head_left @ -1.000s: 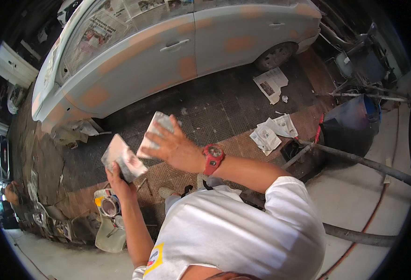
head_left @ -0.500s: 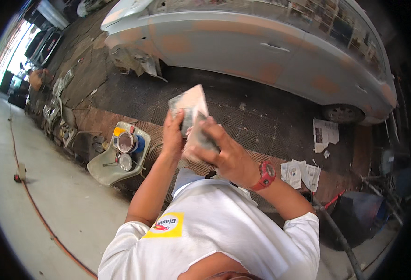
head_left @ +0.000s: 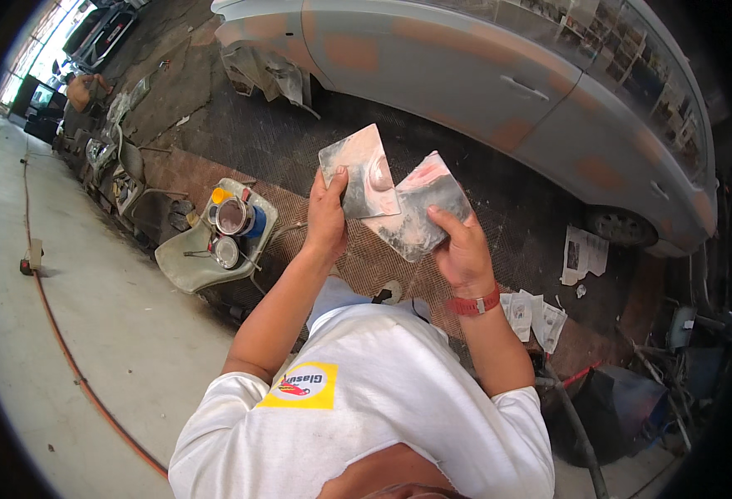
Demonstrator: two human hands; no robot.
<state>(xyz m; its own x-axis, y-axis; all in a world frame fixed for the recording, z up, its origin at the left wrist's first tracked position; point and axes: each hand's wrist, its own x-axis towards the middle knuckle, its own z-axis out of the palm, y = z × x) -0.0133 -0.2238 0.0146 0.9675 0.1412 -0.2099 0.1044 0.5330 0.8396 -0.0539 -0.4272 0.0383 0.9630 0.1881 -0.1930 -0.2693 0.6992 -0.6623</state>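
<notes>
My left hand [head_left: 326, 220] grips a flat, square-cornered putty spreader [head_left: 353, 158], its thumb pressed on the face. Pink putty [head_left: 380, 175] sits in a dab near that spreader's right edge. In my right hand [head_left: 467, 262] is a second flat putty spreader [head_left: 432, 204], smeared grey, with pink putty along its upper edge. The thumb lies across its face and the fingers are hidden beneath. The left spreader's lower right corner overlaps the right one's left side; whether they touch I cannot tell.
A grey car [head_left: 457, 75] with orange-pink patches stands ahead. At left, a pale plastic chair [head_left: 179, 258] carries several tins [head_left: 233, 216]. Newspaper sheets [head_left: 584, 252] lie at right, near metal tubing [head_left: 578, 424]. An orange-brown hose [head_left: 79, 374] crosses the floor; another person [head_left: 79, 93] is far left.
The two spreaders were close together and blurred, with my right hand turned over the left one. Now they are fanned apart, faces up, and my right hand has moved right and turned palm-up.
</notes>
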